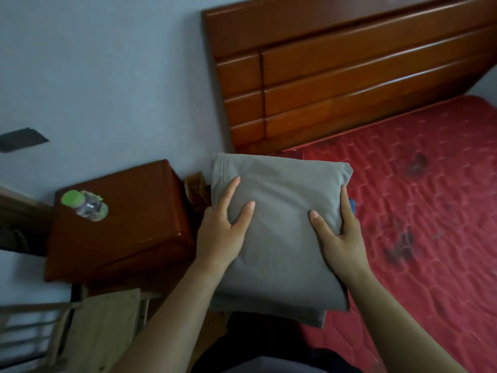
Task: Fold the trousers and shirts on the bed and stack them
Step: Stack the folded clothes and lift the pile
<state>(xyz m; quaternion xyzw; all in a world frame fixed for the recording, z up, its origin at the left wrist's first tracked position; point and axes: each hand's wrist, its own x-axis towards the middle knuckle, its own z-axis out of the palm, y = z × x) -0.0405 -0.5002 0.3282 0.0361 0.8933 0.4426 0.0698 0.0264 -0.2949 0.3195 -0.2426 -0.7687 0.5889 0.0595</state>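
Note:
A folded grey garment [279,238] lies at the near left corner of the red mattress [419,211], partly overhanging its edge. My left hand [223,232] grips its left side, thumb on top and most fingers hidden underneath. At the right side my right hand [341,238] grips it with the thumb on top and the fingers curled over the edge. A second grey layer [269,313] shows below the near edge. By my right fingertips a bit of blue cloth [352,204] peeks out from under it.
A wooden headboard [349,76] stands against the wall behind the mattress. Left of the bed is a wooden nightstand [121,238] with a green-capped plastic bottle [84,205] on it. A pale wooden frame [80,332] sits at the lower left.

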